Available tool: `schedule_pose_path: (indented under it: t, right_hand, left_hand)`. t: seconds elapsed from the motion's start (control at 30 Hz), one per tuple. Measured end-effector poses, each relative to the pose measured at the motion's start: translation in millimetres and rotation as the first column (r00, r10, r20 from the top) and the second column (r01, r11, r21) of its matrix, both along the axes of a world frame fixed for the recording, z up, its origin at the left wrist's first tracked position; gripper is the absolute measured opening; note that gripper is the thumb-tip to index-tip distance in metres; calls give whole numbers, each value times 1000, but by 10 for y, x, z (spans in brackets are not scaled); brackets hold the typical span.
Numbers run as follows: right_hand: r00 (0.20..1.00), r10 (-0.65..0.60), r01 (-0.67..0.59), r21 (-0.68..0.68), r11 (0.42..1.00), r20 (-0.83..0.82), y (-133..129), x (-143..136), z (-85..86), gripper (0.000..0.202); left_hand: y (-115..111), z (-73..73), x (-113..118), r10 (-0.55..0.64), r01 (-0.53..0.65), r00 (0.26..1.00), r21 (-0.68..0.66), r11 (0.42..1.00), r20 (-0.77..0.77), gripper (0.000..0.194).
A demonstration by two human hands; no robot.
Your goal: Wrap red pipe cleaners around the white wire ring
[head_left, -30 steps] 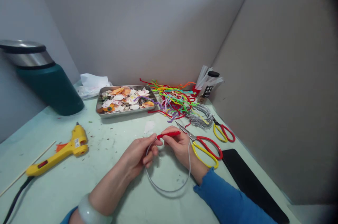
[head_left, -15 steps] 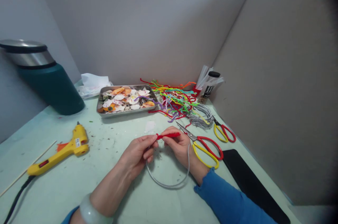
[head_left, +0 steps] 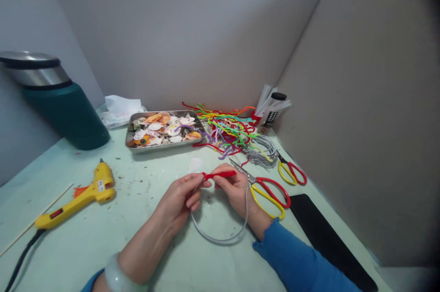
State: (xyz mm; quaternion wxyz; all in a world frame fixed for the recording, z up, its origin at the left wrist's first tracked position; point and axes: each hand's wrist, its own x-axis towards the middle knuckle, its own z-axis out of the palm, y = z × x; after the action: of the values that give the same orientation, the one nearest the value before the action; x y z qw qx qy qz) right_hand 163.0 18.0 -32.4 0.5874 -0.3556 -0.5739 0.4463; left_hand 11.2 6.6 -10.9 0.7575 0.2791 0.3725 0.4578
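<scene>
A short red fuzzy strand, like a pipe cleaner (head_left: 225, 174), is pinched between my two hands over the middle of the table. My left hand (head_left: 187, 193) closes thumb and fingers on its left end. Just to the right, my right hand (head_left: 232, 186) grips the same strand, whose tip points right past the fingers. A grey wire loop (head_left: 220, 240) hangs below and between both hands, its ends running up to them. Exactly how the red strand meets the wire is hidden by the fingers. Scissors (head_left: 263, 186) with red and yellow handles lie beside my right hand.
Behind my hands are a metal tray (head_left: 168, 146) of shells, a pile of coloured pipe cleaners (head_left: 227, 127) and coiled grey wire (head_left: 264, 152). A yellow glue gun (head_left: 80, 195) and a teal bottle (head_left: 68, 113) stand left. Second scissors (head_left: 292, 173) and a black slab (head_left: 330, 241) lie right.
My fingers have shifted slightly on the red strand, my right hand moving a little to the right. The wire loop moved slightly with them; both hands keep their hold.
</scene>
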Motion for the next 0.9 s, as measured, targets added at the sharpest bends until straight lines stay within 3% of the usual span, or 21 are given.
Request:
schedule_pose_path:
  t: [0.43, 0.77, 0.9]
  right_hand:
    - [1000, -20, 20, -37, 999, -8, -11, -5, 5, 6]
    - [998, -64, 64, -50, 997, 7, -13, -22, -6, 3]
    - [998, -67, 67, -53, 996, 0, -15, -30, -3, 4]
  left_hand:
    - [-6, -13, 27, 91, -65, 983, 162, 985, -157, 23]
    - [-21, -2, 54, 199, -36, 880, 358, 933, -431, 19]
    - [-17, -8, 58, 213, -19, 857, 384, 923, -468, 18]
